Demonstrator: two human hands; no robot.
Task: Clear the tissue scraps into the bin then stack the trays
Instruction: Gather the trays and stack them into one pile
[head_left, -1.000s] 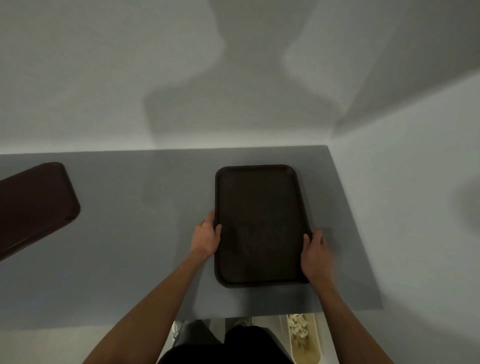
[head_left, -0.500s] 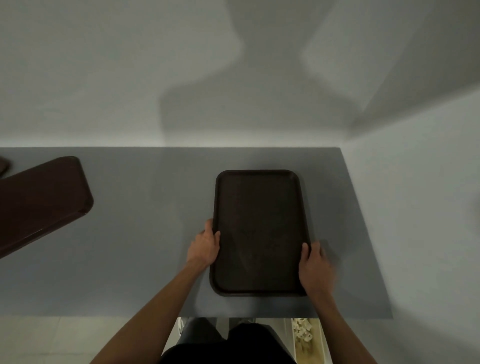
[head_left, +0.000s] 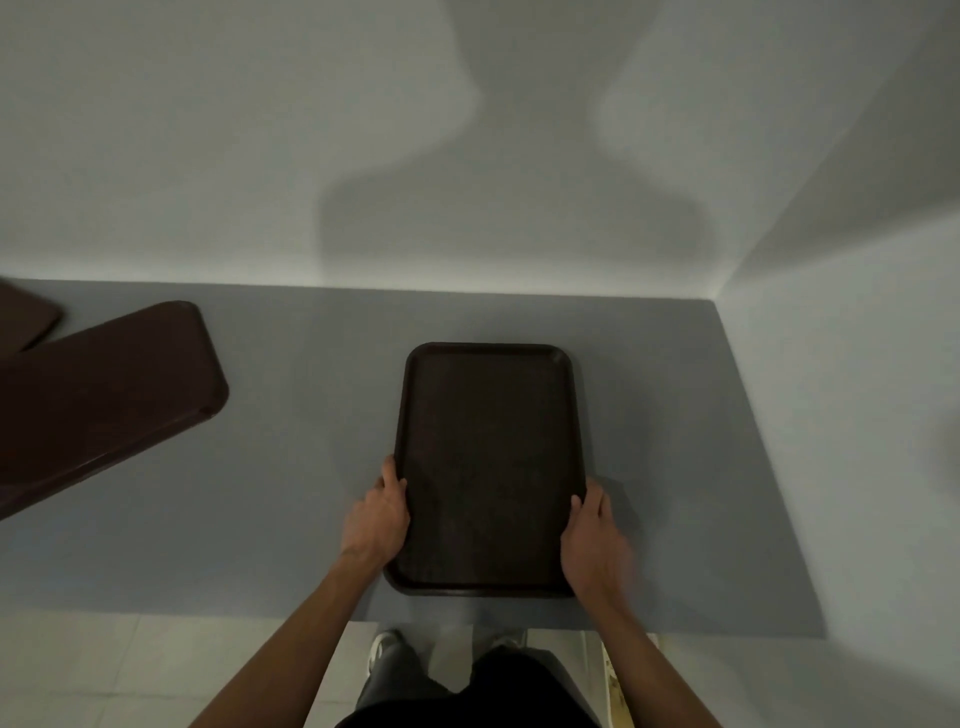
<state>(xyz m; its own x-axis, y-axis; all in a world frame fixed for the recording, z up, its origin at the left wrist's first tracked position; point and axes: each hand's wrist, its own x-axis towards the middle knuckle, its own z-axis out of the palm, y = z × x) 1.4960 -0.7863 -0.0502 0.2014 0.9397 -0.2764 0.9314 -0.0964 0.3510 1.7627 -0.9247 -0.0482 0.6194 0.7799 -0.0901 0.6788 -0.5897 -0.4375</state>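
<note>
Gripping the dark brown rectangular plastic tray by its two long rims, the left hand at its 9 o'clock side and the right hand at its 3 o'clock side each lay a thumb over the rim with the fingers apparently tucked beneath, so the grip on both sides is clamped on the tray, though the right fingers are blurred. The tray lies lengthwise mid-way along the flat grey bench, its short near end just inside the bench's 6 o'clock edge, and no tissue scraps show on it; whether it is already lifted I cannot tell. Both holds sit toward the near end, so on a lift the far end is likely to droop, and a smooth rim could slip under the thumbs. A pull toward 6 o'clock would carry it off the edge. The second dark brown tray at 9 o'clock lies skewed and runs out of view, with a third brown tray touching or just beside it at 10 o'clock, so a careless set-down could catch a corner or rest askew. White walls close the bench at 12 and 3 o'clock, leaving only a narrow strip there; the widest open run of bench lies toward 9 o'clock, between the trays.
</note>
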